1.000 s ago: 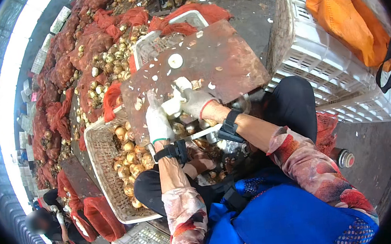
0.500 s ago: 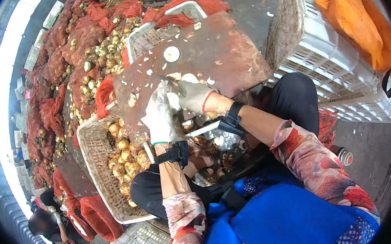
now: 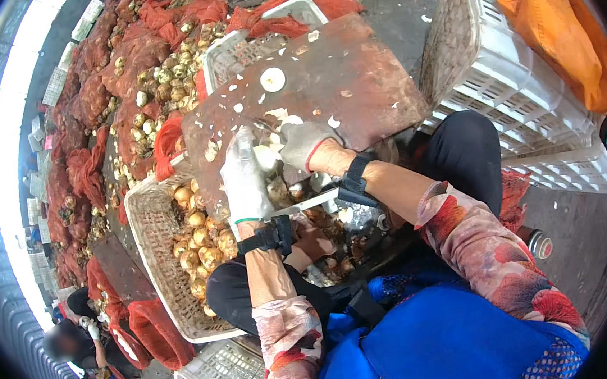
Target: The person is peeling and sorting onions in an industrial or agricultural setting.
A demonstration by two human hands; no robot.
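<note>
To the left of my left hand sits a white plastic basket [image 3: 152, 257] full of brown-skinned onions [image 3: 208, 255]. It is close by my elbow and knee, so a bump could make some onions tumble out.

Just past my left fingertips, little bits of onion peel [image 3: 211, 151] lie on the brown board [image 3: 339, 63]. They look slippery, so a thing put down there might slide.

My left hand [image 3: 245, 176] wears a white glove and is wrapped around a peeled onion [image 3: 266, 158]. The onion is between my two hands, over the near edge of the board. It may be wet and smooth, so if I squeeze too hard it could pop out and fall down by my knees.

A thin dark blade, I think a small knife [image 3: 262, 124], pokes out near my left fingertips. If it slips, it could nick them through the cloth.

In front of both hands, a round white onion [image 3: 273, 80] rests on the board. It could get knocked if I reach too far.

My right hand [image 3: 308, 146] is curled up tight, and I think it grips that knife, but my fingers hide the handle.

Well off to its right stand white crates [image 3: 519, 91]. My right knee is near them, so a hard push might shake the pile.
</note>
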